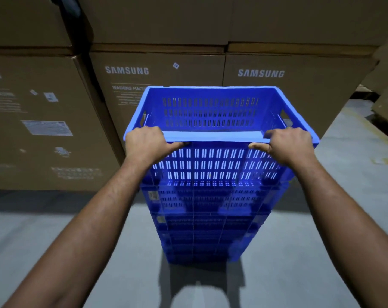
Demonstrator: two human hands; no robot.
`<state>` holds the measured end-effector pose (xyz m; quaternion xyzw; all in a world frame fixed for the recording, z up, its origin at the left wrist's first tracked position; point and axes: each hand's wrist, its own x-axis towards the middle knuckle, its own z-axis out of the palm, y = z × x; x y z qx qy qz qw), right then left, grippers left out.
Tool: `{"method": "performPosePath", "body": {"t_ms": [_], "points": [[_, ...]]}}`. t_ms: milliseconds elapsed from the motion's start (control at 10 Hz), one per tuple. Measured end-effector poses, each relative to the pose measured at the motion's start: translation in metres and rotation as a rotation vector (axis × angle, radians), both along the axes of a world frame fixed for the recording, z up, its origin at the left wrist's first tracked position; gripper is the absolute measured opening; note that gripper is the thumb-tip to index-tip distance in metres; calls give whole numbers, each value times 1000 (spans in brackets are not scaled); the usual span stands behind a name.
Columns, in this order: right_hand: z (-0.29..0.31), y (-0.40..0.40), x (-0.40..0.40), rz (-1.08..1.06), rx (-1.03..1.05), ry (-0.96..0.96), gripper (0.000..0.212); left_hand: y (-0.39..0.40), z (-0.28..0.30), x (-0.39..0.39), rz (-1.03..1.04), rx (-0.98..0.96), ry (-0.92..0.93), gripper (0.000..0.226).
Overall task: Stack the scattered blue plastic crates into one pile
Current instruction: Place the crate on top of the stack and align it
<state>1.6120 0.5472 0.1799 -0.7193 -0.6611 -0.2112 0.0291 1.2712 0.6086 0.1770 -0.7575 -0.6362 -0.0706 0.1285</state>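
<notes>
Large brown cardboard boxes (157, 90) printed SAMSUNG form a wall just beyond the far side of the pile, with more cartons at the far right edge; one box front reads "WASHING MACHINE" in part. The grey concrete floor (321, 241) runs around the pile, with a faded yellow line on it at the right. A shadow lies on the floor at the near foot of the pile.

The pile of blue crates (208, 218) stands on the floor in the centre — at least 5 crates can be counted, though the lower ones are dark and hard to separate. The top crate (210, 112) sits squarely on the pile, empty, with slotted walls, a solid rim and 1 handle cut-out in each end wall.

2 bare hands grip its near rim: the left hand (147, 142) near the left corner, the right hand (288, 143) near the right corner — fingers curled over the rim, thumbs pressed on the outer wall below it.
</notes>
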Motion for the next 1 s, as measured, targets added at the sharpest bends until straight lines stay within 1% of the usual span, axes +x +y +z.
{"method": "performPosePath", "body": {"t_ms": [100, 200, 300, 400, 500, 600, 700, 800, 900, 1000], "points": [[0, -10, -19, -21, -5, -46, 99, 1, 1, -17, -2, -2, -31, 100], [-2, -14, -23, -43, -18, -16, 97, -1, 3, -19, -15, -6, -29, 99], [-3, -16, -14, -36, -6, 28, 93, 1, 4, -10, -15, -7, -11, 104], [-7, -15, -10, 3, 32, 47, 90, -1, 1, -10, -9, 17, -25, 103], [-14, -14, -12, 52, 92, 47, 92, 1, -8, -20, -85, 78, -55, 102], [-21, -15, -12, 80, 149, 89, 89, 2, -13, -28, -177, 94, -66, 97], [-30, -22, -14, 73, 205, 132, 79, -8, -22, -29, -188, 120, -160, 82], [-44, -32, -23, 94, 259, 182, 66, -26, -38, -26, -196, 153, -188, 81], [-54, -51, -39, 91, 258, 223, 74, -50, -53, -25, -196, 179, -195, 84], [-66, -69, -68, 104, 209, 298, 89, -83, -66, -29, -191, 117, -269, 86]]}}
